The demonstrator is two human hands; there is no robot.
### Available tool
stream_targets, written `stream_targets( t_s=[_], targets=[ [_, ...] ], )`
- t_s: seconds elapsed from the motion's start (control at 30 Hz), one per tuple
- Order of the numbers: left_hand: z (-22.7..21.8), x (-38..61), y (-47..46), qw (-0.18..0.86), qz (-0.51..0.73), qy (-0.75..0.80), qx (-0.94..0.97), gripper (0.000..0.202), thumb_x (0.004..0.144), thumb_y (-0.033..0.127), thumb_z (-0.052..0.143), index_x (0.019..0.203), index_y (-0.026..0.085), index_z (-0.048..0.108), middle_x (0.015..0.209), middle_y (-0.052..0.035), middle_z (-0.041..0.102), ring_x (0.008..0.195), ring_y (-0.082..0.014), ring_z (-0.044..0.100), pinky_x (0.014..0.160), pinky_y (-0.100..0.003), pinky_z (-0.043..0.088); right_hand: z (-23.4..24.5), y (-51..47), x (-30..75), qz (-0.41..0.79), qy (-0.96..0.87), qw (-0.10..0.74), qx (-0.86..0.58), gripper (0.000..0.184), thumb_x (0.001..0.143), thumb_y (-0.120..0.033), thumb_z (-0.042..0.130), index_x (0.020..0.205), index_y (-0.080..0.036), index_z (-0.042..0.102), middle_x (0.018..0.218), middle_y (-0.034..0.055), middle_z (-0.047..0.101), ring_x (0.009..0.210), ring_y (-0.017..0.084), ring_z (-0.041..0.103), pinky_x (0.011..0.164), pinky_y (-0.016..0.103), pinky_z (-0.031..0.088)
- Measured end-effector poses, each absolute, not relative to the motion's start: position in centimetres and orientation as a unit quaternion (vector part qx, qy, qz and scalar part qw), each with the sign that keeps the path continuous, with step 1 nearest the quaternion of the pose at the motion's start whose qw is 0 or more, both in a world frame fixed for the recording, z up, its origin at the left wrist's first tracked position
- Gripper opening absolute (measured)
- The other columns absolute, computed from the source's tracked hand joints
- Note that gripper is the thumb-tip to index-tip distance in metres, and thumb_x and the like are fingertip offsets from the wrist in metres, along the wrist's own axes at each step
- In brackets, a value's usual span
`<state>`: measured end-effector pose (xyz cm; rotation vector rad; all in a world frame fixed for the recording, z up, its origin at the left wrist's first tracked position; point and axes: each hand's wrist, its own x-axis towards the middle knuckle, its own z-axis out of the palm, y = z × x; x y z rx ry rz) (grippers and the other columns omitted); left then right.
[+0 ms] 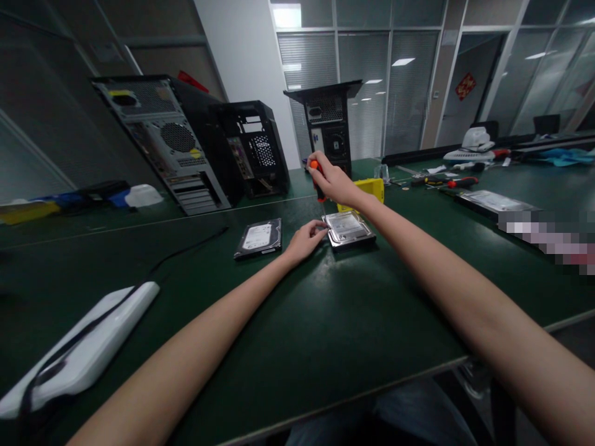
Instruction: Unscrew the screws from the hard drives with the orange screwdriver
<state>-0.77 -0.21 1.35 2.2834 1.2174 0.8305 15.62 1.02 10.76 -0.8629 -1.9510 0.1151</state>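
Note:
A silver hard drive [349, 228] lies flat on the green table [297, 322]. My right hand [331, 179] is closed round an orange and black screwdriver [318, 181], held upright with its tip down at the drive's near left corner. My left hand [305, 240] rests on the table with its fingers pinched against the drive's left edge. A second hard drive [259, 238], with a white label, lies a little to the left of that hand.
Three open computer cases [171, 142] [255, 147] [329, 124] stand at the back. A yellow box [372, 187] sits behind the drive. Screwdrivers [460, 182] and a flat metal panel [493, 202] lie at the right. A white device [88, 347] with a black cable is at the near left.

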Motion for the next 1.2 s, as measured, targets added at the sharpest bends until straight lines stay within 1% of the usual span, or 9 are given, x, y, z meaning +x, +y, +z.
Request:
stream_targets(
  t_s=[0.17, 0.43, 0.6, 0.97, 1.2],
  targets=[
    [1.34, -0.69, -0.23, 0.209, 0.298, 0.437, 0.822, 0.035, 0.085, 0.04, 0.051, 0.107, 0.016, 0.064, 0.068, 0.0, 0.056, 0.064, -0.0153, 0.049, 0.062, -0.026, 0.035, 10.57, 1.38, 15.59, 0.04, -0.799, 0.493, -0.343, 0.027, 0.096, -0.037, 0.031, 0.115, -0.021, 0.042, 0.078, 0.0017, 0.049, 0.07, 0.016, 0.053, 0.079, 0.034, 0.043],
    [1.43, -0.66, -0.33, 0.207, 0.3, 0.441, 0.82, 0.034, 0.085, 0.039, 0.051, 0.107, 0.017, 0.064, 0.064, 0.0009, 0.055, 0.063, -0.0152, 0.049, 0.06, -0.026, 0.035, 10.53, 1.38, 15.56, 0.038, -0.798, 0.491, -0.348, 0.026, 0.096, -0.037, 0.031, 0.115, -0.022, 0.041, 0.078, 0.0019, 0.049, 0.071, 0.016, 0.052, 0.078, 0.033, 0.042],
    [1.43, -0.7, -0.31, 0.215, 0.297, 0.437, 0.821, 0.035, 0.085, 0.04, 0.051, 0.108, 0.016, 0.063, 0.069, -0.0004, 0.058, 0.066, -0.0158, 0.051, 0.063, -0.026, 0.036, 10.52, 1.39, 15.58, 0.043, -0.798, 0.492, -0.346, 0.024, 0.096, -0.037, 0.031, 0.113, -0.022, 0.04, 0.077, 0.0016, 0.049, 0.068, 0.016, 0.051, 0.076, 0.033, 0.042],
    [1.54, -0.62, -0.4, 0.206, 0.294, 0.442, 0.822, 0.035, 0.086, 0.04, 0.051, 0.108, 0.017, 0.063, 0.066, 0.0003, 0.056, 0.064, -0.0158, 0.051, 0.06, -0.026, 0.035, 10.5, 1.32, 15.5, 0.035, -0.797, 0.488, -0.355, 0.027, 0.096, -0.037, 0.031, 0.115, -0.022, 0.041, 0.079, 0.0024, 0.05, 0.07, 0.016, 0.053, 0.079, 0.034, 0.043],
    [1.26, -0.68, -0.02, 0.205, 0.292, 0.436, 0.826, 0.036, 0.086, 0.039, 0.05, 0.11, 0.016, 0.062, 0.07, -0.0011, 0.059, 0.067, -0.0164, 0.053, 0.063, -0.026, 0.038, 10.48, 1.31, 15.21, 0.02, -0.79, 0.486, -0.373, 0.028, 0.096, -0.036, 0.031, 0.117, -0.022, 0.041, 0.078, 0.0028, 0.051, 0.072, 0.018, 0.056, 0.08, 0.036, 0.043]
  ],
)
